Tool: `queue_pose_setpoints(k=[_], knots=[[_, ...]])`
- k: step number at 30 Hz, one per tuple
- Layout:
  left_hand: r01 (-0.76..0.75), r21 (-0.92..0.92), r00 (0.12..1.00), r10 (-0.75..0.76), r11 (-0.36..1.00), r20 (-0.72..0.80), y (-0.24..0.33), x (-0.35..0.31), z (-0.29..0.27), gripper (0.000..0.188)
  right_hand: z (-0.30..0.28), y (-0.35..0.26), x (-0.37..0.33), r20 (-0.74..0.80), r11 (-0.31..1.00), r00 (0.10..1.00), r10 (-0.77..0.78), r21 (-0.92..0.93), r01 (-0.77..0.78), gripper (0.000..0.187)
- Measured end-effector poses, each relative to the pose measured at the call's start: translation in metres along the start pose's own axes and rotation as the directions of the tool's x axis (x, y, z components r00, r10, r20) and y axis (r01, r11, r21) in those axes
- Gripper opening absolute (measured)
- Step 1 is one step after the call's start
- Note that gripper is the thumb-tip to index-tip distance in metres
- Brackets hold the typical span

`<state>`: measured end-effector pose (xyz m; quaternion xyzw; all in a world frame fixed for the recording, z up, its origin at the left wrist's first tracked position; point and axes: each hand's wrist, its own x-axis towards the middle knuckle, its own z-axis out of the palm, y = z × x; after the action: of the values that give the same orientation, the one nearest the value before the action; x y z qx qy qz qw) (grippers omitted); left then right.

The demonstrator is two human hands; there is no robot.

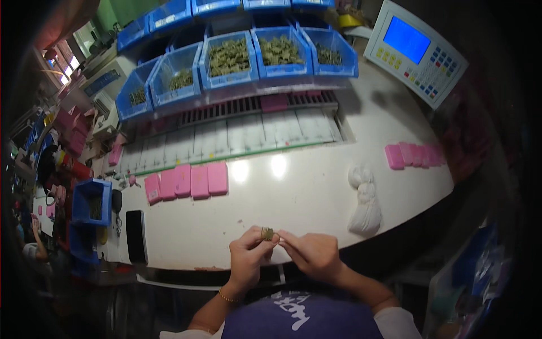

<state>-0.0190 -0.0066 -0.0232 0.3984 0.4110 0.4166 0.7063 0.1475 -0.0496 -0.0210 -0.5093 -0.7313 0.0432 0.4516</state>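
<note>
At the table's front edge my left hand pinches a small brass-coloured metal piece between thumb and fingers. It looks ridged or layered; its exact kind is too small to make out. My right hand is closed, its fingertips meeting the piece's right side. Whether something thin sits in those fingertips I cannot tell. A bundle of white thread or cord lies beyond my right hand. Beyond my left hand is a row of pink blocks, side by side.
Blue bins with small brass-coloured pieces stand along the back. Before them runs a white marked panel. A keypad device with a blue screen is at back right, more pink blocks at right. A dark phone lies at left.
</note>
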Motion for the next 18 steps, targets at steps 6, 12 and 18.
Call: queue_pose_setpoints(k=[6,12,18], knots=[[0.039,0.023,0.995,-0.041,0.999,0.088,0.004,0.011,-0.01,0.015,0.01,0.026,0.017,-0.073,0.996,0.994,-0.087,0.001,0.087,0.025],[-0.125,0.991,0.83,0.551,0.044,0.08,0.033,0.069,-0.048,0.058,0.005,0.114,0.159,-0.36,0.973,0.926,-0.11,-0.228,0.027,0.011],[-0.046,0.998,0.856,0.513,-0.044,0.062,0.025,0.102,-0.061,0.081,-0.013,0.138,0.279,-0.191,0.89,0.972,0.136,-0.407,-0.204,0.028]])
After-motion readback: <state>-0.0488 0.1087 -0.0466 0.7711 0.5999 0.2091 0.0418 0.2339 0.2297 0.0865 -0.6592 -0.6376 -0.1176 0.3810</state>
